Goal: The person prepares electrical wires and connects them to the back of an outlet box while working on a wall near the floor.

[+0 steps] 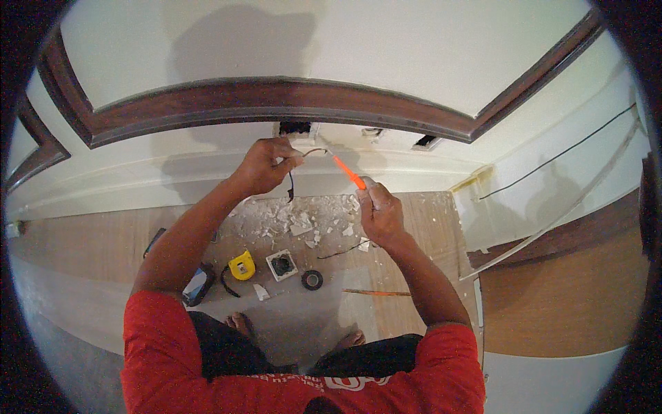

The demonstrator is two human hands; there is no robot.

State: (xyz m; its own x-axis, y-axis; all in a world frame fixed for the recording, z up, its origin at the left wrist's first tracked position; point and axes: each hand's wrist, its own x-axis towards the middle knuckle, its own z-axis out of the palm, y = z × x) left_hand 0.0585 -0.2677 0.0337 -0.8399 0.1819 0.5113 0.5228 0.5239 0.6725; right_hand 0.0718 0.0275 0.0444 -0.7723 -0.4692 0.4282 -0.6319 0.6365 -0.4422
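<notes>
My left hand (267,165) is pinched on a thin dark wire (316,150). One end of that wire curves out to the right, and a black length (290,186) hangs below my fingers. In my closed right hand (381,212) is an orange slim tool, apparently a screwdriver (348,172), tilted up and left. Its tip is at or very close to the wire's right end; whether they touch I cannot tell. Just above my left hand, a dark rectangular wall opening (295,129) breaks the white lower wall.
White plaster chips (300,226) litter the floor by the wall. Nearer me lie a yellow tape measure (241,266), a white square socket plate (281,265), a black tape roll (312,279) and a thin orange-brown stick (377,292). Another wall opening (425,142) is further right.
</notes>
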